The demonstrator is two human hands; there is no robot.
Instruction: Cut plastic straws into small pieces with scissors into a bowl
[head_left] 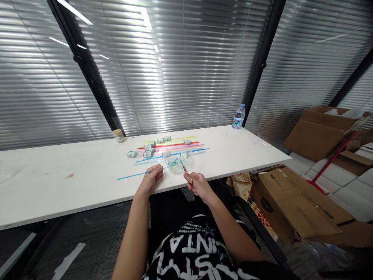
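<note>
My left hand [152, 178] is closed on a thin blue plastic strip [131, 177], whose long end sticks out to the left. The strip's other end reaches right, over a clear round bowl [190, 164]. Small blue and greenish cut pieces [172, 163] lie in the bowl. My right hand [198, 182] grips a pair of small scissors [184, 168] by the handles, blades pointing up and away over the bowl. The blades are near the strip's tip; whether they touch it I cannot tell.
Behind the bowl lie blue strips [198, 150], red strips [166, 145], pink and yellow ones. Several small patterned rolls [131, 154] sit among them. A lidded jar [118, 135] and a water bottle [239, 116] stand at the white table's [96, 167] back. Cardboard boxes [297, 206] are at right.
</note>
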